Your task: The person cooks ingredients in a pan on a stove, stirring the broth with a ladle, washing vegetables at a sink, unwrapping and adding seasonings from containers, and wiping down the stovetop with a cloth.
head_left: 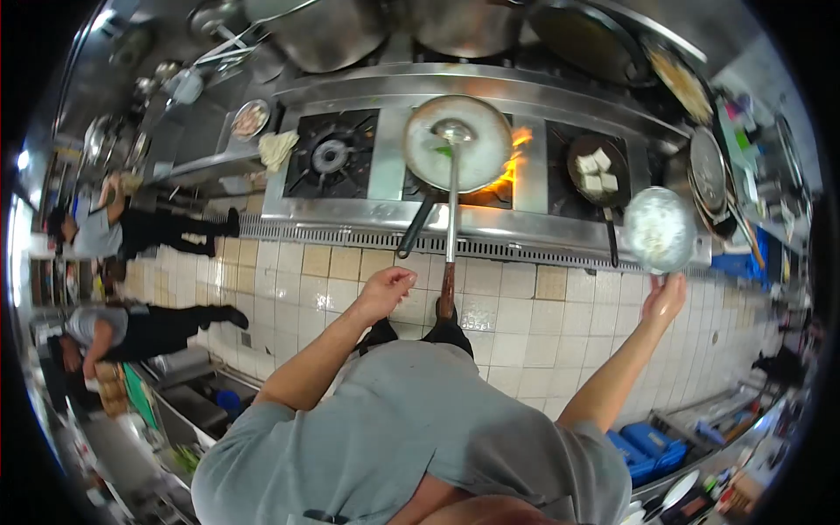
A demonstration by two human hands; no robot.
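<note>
1. White liquid [483,144] lies in a round pan [413,124], which sits over the middle burner of a steel range [328,204]; a small green piece [444,150] shows in it.
2. Orange flames [518,157] rise along the pan's right rim (a lively burn, by the look of it).
3. From inside the pan, a long ladle [452,210] stretches over the near rim towards the person, ending in a brown grip just right of the pan's dark handle [416,226].
4. On the pan's near side, past the handle's end, the left hand [388,293] hangs free, fingers loosely curled, with nothing visible in them; it is apart from the ladle.
5. Well to the right of the pan, the right hand [665,297] grasps the near edge of a metal bowl [661,263], whose pale contents are too blurred to identify.
6. Between pan and bowl, but farther back, a dark skillet [621,162] holds white blocks [591,184].
7. Left of the pan are another burner [329,157], then a pale cloth [277,150].
</note>
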